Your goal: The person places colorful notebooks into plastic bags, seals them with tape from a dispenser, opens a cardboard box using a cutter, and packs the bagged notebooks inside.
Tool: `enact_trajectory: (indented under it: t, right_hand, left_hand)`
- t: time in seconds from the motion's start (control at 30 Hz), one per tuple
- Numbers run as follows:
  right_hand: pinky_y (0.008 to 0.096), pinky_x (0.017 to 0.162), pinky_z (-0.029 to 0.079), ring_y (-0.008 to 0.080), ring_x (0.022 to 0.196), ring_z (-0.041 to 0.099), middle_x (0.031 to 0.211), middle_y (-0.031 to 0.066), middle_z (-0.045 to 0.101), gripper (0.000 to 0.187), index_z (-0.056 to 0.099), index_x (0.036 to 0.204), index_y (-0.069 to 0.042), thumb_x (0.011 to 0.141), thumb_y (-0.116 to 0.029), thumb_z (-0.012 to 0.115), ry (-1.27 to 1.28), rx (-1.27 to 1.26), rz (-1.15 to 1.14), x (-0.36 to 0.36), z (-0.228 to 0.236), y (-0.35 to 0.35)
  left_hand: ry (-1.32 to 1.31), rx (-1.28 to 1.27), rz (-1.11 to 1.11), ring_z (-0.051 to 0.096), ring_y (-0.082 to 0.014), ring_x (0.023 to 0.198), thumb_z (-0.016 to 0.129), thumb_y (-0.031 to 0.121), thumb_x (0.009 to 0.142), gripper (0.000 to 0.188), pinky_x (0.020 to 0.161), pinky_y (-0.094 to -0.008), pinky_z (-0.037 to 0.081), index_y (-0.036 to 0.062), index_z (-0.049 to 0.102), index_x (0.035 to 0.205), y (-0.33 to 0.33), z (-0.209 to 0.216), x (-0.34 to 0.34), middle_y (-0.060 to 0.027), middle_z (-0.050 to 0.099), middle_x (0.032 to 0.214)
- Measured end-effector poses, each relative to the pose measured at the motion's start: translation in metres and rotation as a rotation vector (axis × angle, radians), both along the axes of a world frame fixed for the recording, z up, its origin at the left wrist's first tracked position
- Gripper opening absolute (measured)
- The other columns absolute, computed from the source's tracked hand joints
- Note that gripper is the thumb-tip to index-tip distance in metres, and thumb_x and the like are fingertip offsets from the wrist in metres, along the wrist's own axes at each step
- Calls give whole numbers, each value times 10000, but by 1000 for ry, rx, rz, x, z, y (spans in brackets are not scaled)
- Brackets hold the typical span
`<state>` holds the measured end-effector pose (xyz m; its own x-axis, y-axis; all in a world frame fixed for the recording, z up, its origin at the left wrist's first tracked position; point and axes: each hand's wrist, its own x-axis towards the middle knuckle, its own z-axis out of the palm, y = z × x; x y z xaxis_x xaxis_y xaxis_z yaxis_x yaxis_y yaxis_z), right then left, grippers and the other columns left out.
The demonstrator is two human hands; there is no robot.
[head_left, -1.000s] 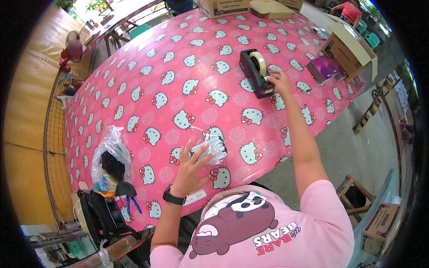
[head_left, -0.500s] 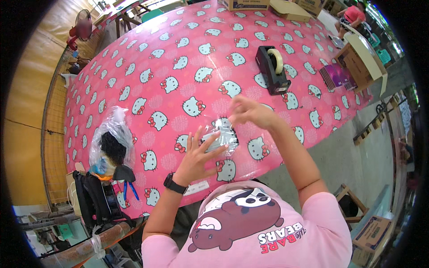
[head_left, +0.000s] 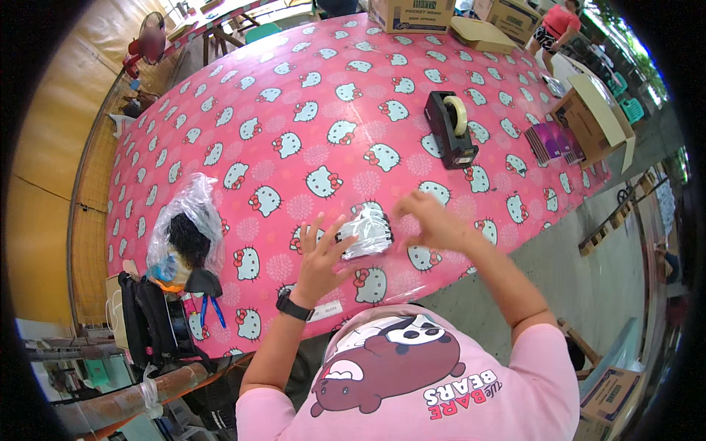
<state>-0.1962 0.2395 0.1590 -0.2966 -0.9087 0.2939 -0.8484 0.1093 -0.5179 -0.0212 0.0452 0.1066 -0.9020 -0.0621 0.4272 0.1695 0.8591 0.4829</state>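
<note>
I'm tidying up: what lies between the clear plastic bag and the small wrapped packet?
The head view shows the left hand at the left edge of the wrapped packet, then pink patterned tablecloth up to the clear plastic bag.

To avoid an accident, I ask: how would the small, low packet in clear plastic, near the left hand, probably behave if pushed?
The small packet in clear plastic may slide easily, because it looks glossy. It probably will not roll or tip, as it lies low. Its wrinkled outside suggests a rather floppy covering.
</note>
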Motion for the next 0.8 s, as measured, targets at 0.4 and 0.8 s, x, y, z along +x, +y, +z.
enact_trajectory:
  t: [0.4,0.8]
  right_hand:
    - [357,795,378,200,842,544,837,31,620,297,587,987,-96,710,-117,691,-204,-312,-54,56,-16,-13]
    - [401,947,227,193,1007,483,974,28,644,629,415,1247,-70,718,-227,716,-329,-107,76,53,-19,-11]
  left_hand:
    - [52,238,96,373,-253,1225,765,218,609,293,1036,-497,101,204,707,896,27,-4,-14,-4,579,1163]
    - [91,254,107,327,-286,1249,780,169,546,417,1026,-469,160,202,692,953,22,-11,-13,-25,524,1242]
